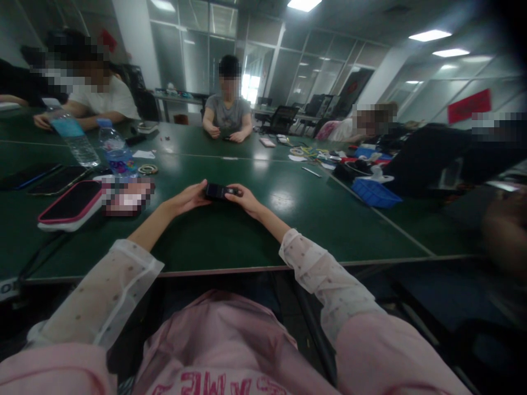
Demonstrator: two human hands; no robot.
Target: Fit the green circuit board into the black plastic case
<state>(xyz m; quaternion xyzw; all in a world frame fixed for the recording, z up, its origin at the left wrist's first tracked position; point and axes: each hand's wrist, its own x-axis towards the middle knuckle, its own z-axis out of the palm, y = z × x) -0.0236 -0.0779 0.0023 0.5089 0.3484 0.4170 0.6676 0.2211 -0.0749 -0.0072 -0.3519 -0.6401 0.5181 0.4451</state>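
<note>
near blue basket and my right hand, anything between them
Nothing lies there: the stretch between the right hand and the near blue basket is bare green tabletop, as the head view shows.

Beyond the pink-rimmed phone (76, 202), two plastic bottles (115, 148) are standing and two dark flat devices (61, 180) are lying. One ring-shaped item (147, 170) is lying beyond it, to the right. Farther right of it, two hands, one left hand (192, 198) and one right hand (246, 199), are holding one small black device (215, 191).
</note>
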